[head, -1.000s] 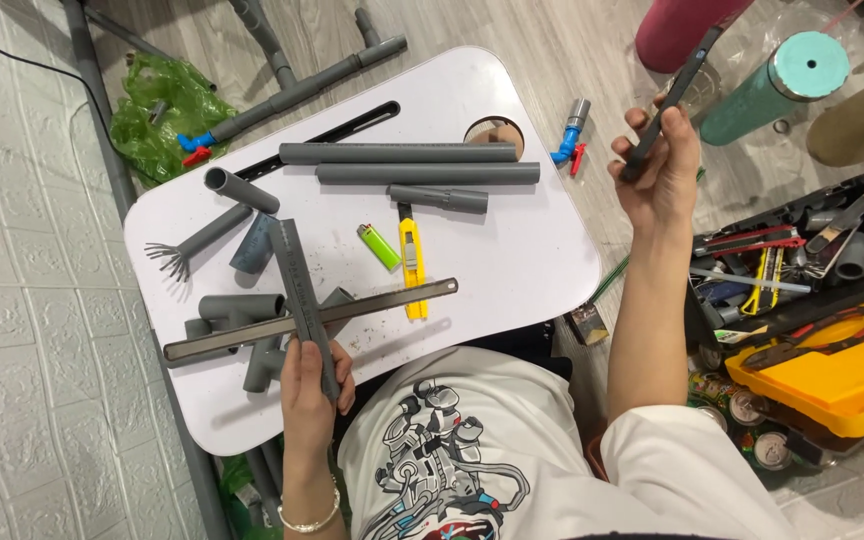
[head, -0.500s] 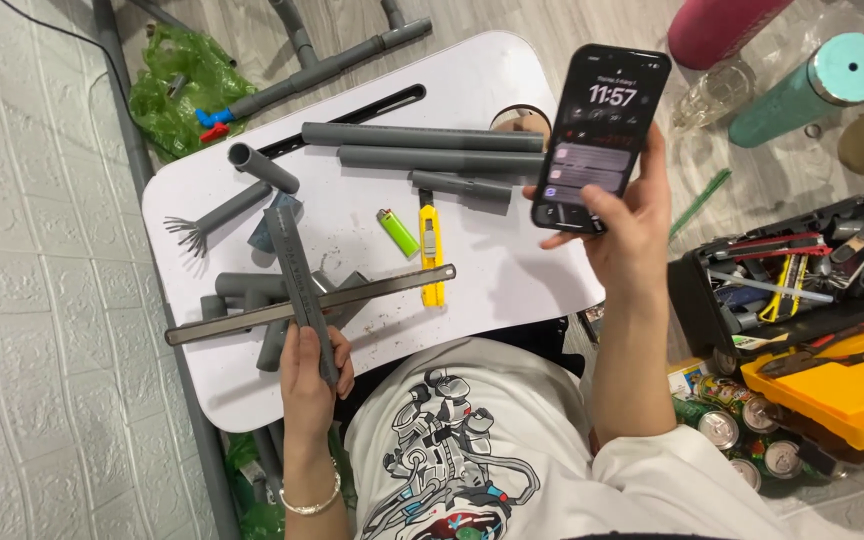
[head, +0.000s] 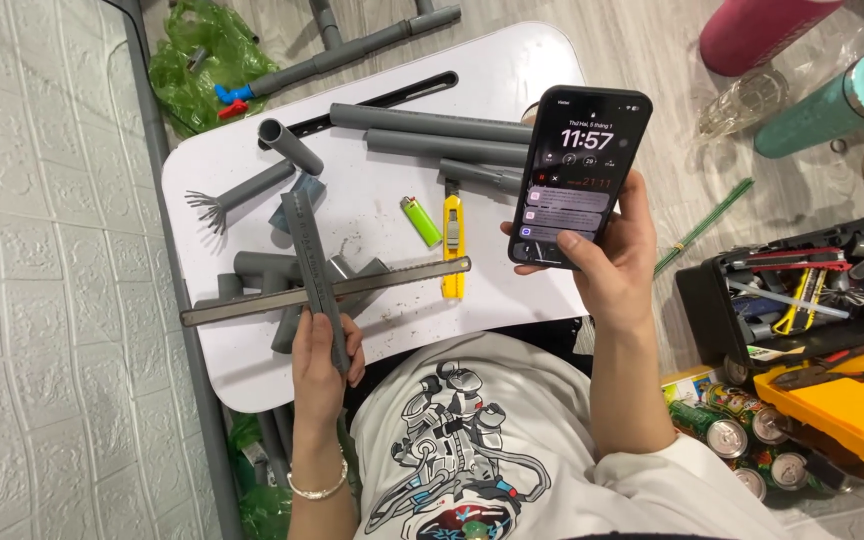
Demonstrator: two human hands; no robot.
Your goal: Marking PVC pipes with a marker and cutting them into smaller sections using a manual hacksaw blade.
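A white brick-patterned wall panel [head: 42,280] fills the left edge, beside a crumpled green plastic bag [head: 197,60] on the wood-grain floor [head: 642,50]. The left hand [head: 320,365] is closed around the near end of a smooth grey plastic pipe [head: 314,275], which lies lengthwise on the white surface [head: 372,210] and crosses over a long flat metal saw blade [head: 322,290] and a cluster of grey pipe fittings [head: 262,270]. Farther back lie more matte grey pipes [head: 432,125], one with a frayed, slit end [head: 237,195]. A green lighter [head: 420,220] and a yellow utility knife [head: 452,245] rest near the middle. The right hand [head: 607,265] grips a glossy black phone [head: 577,175] upright above the surface's right edge, its screen lit, hiding the pipe ends behind it. Right of that, on the floor, stand a pink cylinder [head: 762,30] and a teal bottle [head: 832,100], an open black toolbox [head: 802,290] with a yellow tray [head: 852,400], and drink cans [head: 732,435].
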